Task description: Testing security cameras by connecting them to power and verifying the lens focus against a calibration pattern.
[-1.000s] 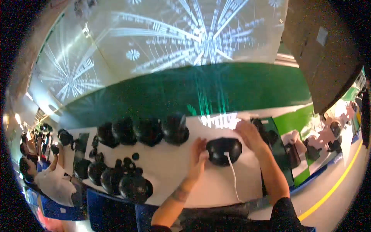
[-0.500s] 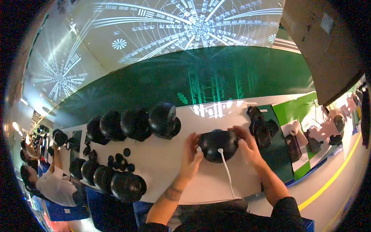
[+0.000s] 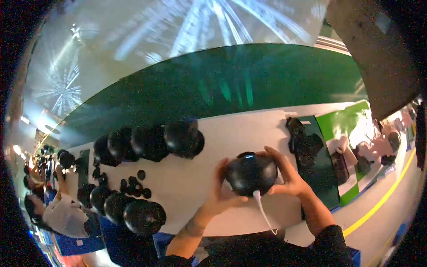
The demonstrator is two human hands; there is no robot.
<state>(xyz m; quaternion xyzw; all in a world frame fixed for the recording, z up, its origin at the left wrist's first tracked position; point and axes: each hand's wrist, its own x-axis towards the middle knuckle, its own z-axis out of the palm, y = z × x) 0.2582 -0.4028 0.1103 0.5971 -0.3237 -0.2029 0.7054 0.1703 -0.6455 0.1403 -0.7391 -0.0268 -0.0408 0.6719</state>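
Between my two hands sits a round black projector [image 3: 250, 175], held just above the white tabletop. My left hand [image 3: 220, 187] is curled along its left side, thumb stretched below it. On the other side my right hand [image 3: 288, 175] grips it, with the thumb under the lower right edge. A white cable [image 3: 264, 215] plugs into the near face and runs down toward me. At the far top of the ball a small bluish light shows. The light pattern [image 3: 202, 26] on the wall ahead is smeared.
Black balls stand in a back row [image 3: 149, 141] and a front row [image 3: 144, 216] at left, with small round black pieces [image 3: 132, 187] between them. Dark equipment [image 3: 307, 144] lies on a dark mat at right. A person in a white top [image 3: 66, 216] works at far left.
The projector has tilted and moved slightly toward me in my hands. Its wall pattern has shifted upward and blurred, and the light patch on the table's far edge is gone.
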